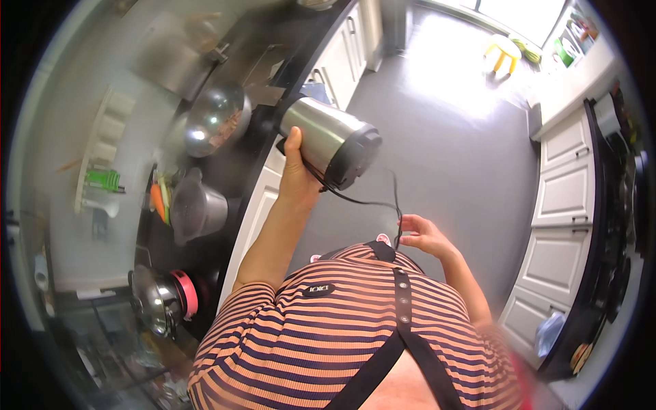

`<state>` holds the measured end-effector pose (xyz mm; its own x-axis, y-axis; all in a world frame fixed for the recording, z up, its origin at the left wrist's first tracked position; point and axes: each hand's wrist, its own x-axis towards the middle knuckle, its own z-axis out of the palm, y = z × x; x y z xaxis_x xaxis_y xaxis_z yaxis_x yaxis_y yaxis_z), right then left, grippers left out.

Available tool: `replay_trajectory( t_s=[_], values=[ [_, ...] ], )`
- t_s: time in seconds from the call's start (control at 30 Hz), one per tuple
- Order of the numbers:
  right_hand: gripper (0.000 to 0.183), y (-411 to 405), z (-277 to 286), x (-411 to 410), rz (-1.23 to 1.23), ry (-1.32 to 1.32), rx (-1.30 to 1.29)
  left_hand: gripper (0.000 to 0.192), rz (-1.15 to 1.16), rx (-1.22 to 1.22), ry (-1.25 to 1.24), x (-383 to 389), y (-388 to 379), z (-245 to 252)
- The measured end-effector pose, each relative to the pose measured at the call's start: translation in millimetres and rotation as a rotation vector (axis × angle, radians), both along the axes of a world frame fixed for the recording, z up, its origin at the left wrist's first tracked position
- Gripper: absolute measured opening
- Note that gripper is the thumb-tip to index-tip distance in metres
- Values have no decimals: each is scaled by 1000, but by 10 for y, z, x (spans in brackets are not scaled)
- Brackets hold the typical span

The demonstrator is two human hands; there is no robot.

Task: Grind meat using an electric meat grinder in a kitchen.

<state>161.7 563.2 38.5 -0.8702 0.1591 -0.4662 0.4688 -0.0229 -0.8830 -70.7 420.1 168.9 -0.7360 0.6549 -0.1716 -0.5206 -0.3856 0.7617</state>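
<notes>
My left hand (pixel 300 171) grips a cylindrical corded electric appliance (pixel 328 136), with its thumb along the brushed-steel side. It is tilted, and its black plastic end faces right. From it a black power cord (pixel 359 201) runs down to the right and hangs in a loose loop in front of my body. My right hand (pixel 421 237) is beside that cord with its fingers apart; the fingertips are at the cord or just short of it, and contact is hard to judge.
On the dark counter to the left are a steel bowl of meat (pixel 218 120), a clear plastic container (pixel 197 207), a carrot (pixel 158 202) and a steel pot (pixel 156 302). White cabinets (pixel 561 187) line the right side. A yellow-legged stool (pixel 502 54) stands on the grey floor (pixel 461 148).
</notes>
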Motion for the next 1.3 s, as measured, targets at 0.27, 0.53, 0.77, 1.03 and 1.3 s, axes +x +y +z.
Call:
replay_trajectory(
  t_s=[0.27, 0.53, 0.77, 1.03, 1.3],
  values=[
    [54, -163, -140, -431, 61, -114, -47, 53, 110, -66, 11, -6, -925, -2],
    [48, -834, 165, -1459, 345, -100, 153, 53, 377, -523, 158, 278, -2942, 561],
    [47, -1759, 246, -2397, 695, 43, 239, 57, 679, -663, 123, 422, -4322, 454],
    [45, -2587, 318, -3084, 883, 172, 222, 44, 647, -761, 103, 358, -4816, 98],
    [41, -2700, 336, -3323, 893, 141, 207, 50, 560, -950, 273, 241, -4897, -190]
  ],
)
